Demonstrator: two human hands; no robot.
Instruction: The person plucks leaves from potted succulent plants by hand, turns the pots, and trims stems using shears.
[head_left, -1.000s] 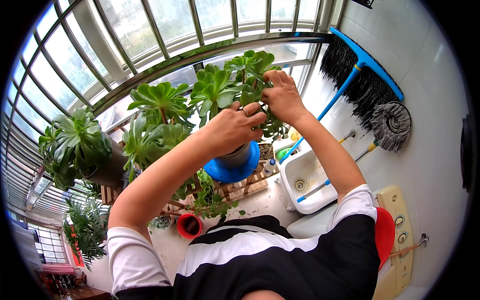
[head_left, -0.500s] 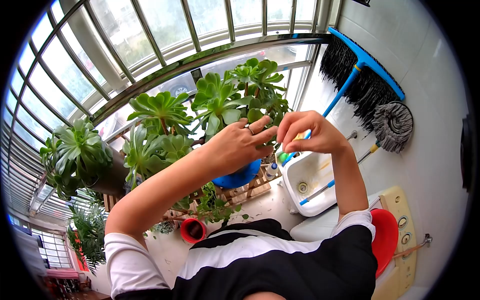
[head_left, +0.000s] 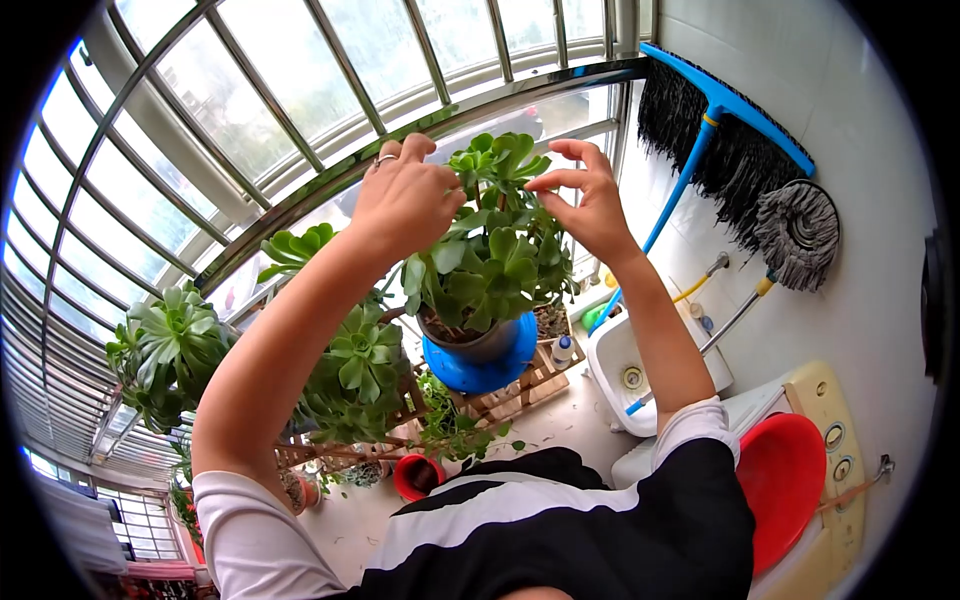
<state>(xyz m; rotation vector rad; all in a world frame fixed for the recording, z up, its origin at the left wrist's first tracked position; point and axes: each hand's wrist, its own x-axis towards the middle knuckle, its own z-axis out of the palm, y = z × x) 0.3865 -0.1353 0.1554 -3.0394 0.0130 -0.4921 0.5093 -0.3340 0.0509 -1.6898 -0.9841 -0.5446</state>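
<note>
My left hand (head_left: 405,195), a ring on one finger, is curled at the left of the tall succulent's top rosette (head_left: 495,158). Its thumb and index side points at the leaves, and whatever the fingertips hold is hidden. To the right of that rosette, my right hand (head_left: 590,205) has its fingers apart, thumb and index tips close to a leaf edge. I cannot tell whether they touch it. Lower rosettes (head_left: 495,275) of green succulent leaves spread over a dark pot (head_left: 470,345), which sits on a blue stool-like base (head_left: 450,372).
More succulents (head_left: 360,360) stand on a wooden rack (head_left: 515,398) along the barred window (head_left: 345,60). At right are a white sink (head_left: 612,355), a blue broom (head_left: 715,95), a grey mop (head_left: 797,235), a red basin (head_left: 785,480) and a washing machine (head_left: 825,400). A red pot (head_left: 405,480) sits below.
Both hands have moved up and apart from each other, from in front of the plants to either side of the top rosette. The view has shifted, showing more of the pot and blue base.
</note>
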